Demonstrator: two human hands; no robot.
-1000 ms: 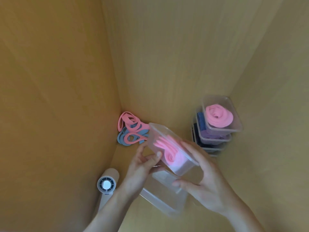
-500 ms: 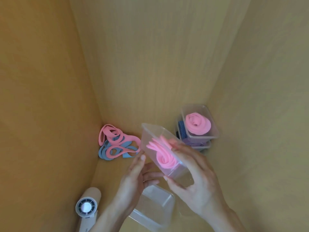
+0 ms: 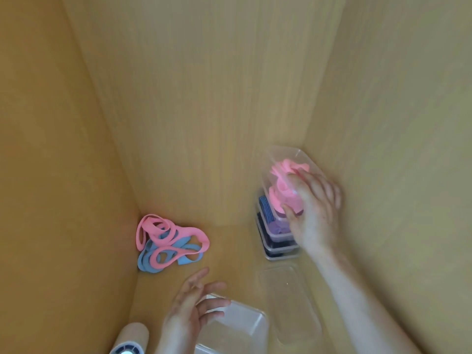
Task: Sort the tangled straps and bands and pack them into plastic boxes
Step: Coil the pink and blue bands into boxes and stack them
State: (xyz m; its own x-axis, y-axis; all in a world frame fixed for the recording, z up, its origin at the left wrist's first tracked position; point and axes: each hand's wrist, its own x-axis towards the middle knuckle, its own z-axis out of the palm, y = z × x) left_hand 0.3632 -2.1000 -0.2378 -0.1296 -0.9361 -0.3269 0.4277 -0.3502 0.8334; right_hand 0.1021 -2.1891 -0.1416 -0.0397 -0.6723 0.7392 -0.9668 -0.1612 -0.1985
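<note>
Wooden shelf [image 3: 229, 254]: right hand [image 3: 315, 213] grips a tilted clear plastic box of pink bands [image 3: 283, 169] atop the filled-box stack [image 3: 277, 245], risking toppling; left hand [image 3: 190, 310] slack, empty.

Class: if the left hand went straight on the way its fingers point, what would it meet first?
Likely the empty clear box, right at the left hand's fingertips; its height above the rim is unclear.

A clear box [image 3: 286, 157] of pink bands [image 3: 288, 167] sits tilted in the right hand's [image 3: 314, 210] grip, over a stack of filled boxes [image 3: 275, 241]. A tangle of pink and blue bands [image 3: 169, 242] lies beyond the left hand [image 3: 194, 310], and an empty box [image 3: 240, 325] sits at its fingertips.
</note>
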